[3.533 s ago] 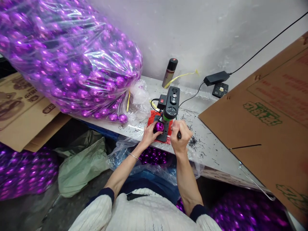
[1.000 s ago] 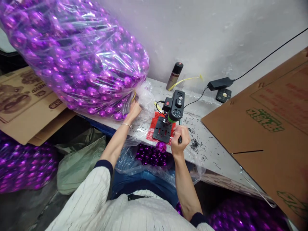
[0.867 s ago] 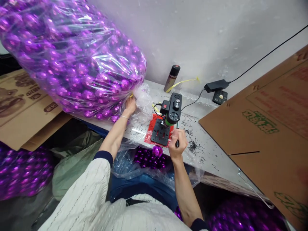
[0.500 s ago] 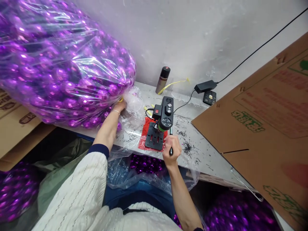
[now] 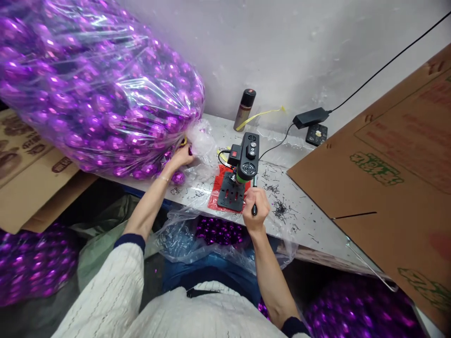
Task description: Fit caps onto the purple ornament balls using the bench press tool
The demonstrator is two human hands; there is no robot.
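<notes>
Left hand: the left hand (image 5: 180, 157) is stretched to the mouth of the large clear plastic bag of shiny purple baubles (image 5: 95, 89); the fingers are curled at the bag's gathered opening, where one small purple bauble (image 5: 190, 151) shows at the fingertips; whether it is truly pinched cannot be told.
Right hand: the right hand (image 5: 256, 206) is closed in a fist around the black lever handle (image 5: 254, 206) of the small black bench drill press (image 5: 243, 171).
Drill press: it is stood upright on a red mat (image 5: 215, 197) on the grey worktable (image 5: 310, 220); its slotted black base plate (image 5: 230, 198) is seen bare, just left of the right hand.
Bag of baubles: it is laid on the table's left end, against the pale wall (image 5: 282, 47), with its mouth turned toward the drill press.
Table surface: dark shavings (image 5: 280, 206) are scattered beside the press.
Behind the press: a dark spray can (image 5: 244, 110) is stood upright near the wall; a black power adapter (image 5: 310, 117) is set well to its right.
Right side: a brown cardboard sheet (image 5: 387, 178) is leaned over the table.
Below the table edge: a second clear bag holding purple baubles (image 5: 218, 231) is hung open between the arms.
</notes>
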